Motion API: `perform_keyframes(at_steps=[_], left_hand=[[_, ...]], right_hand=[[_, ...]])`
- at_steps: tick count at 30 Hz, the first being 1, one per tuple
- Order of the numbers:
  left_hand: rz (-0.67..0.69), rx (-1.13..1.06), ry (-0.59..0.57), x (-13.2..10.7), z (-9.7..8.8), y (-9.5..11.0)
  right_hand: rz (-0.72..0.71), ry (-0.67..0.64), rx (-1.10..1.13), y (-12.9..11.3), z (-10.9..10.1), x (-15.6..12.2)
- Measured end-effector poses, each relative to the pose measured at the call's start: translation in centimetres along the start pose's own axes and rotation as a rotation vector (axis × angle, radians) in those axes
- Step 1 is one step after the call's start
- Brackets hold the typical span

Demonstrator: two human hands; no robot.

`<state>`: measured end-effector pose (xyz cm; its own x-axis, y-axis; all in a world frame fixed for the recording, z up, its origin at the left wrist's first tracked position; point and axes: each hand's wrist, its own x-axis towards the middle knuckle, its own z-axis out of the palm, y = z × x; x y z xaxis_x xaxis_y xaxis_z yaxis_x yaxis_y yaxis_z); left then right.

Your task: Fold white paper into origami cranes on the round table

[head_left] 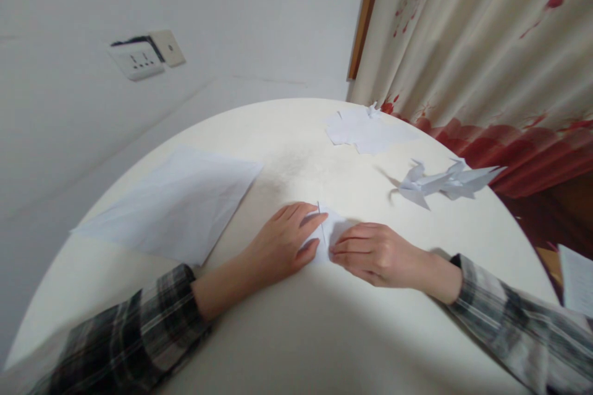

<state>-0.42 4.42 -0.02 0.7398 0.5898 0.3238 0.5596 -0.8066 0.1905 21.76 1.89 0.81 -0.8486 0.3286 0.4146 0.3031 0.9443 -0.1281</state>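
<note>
A small folded white paper point(327, 234) lies flat on the table between my hands, with a dark line, perhaps a crease, running down it. My left hand point(290, 237) rests over its left part, thumb and fingers apart, fingertips pressing it down. At the paper's right edge, the fingers of my right hand point(370, 253) are bunched together and closed on it. The hands hide both side edges, so its full outline cannot be made out.
On the white round table point(296, 333), a large white paper sheet point(180, 203) lies at left. Folded paper figures point(445, 182) stand at right. Torn-edged paper point(364, 129) lies at the back. Behind are a wall with a socket point(139, 60) and a curtain point(486, 43).
</note>
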Motion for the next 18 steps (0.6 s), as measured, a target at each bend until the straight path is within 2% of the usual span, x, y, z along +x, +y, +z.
perform_keyframes(at_steps=[13, 18], left_hand=[[0.006, 0.036, -0.002, -0.09, 0.12, -0.1], [0.023, 0.012, -0.043, 0.02, -0.04, -0.11]], right_hand=[[0.016, -0.01, 0.022, -0.13, 0.12, -0.06], [0.025, -0.007, 0.025, -0.19, 0.08, -0.02]])
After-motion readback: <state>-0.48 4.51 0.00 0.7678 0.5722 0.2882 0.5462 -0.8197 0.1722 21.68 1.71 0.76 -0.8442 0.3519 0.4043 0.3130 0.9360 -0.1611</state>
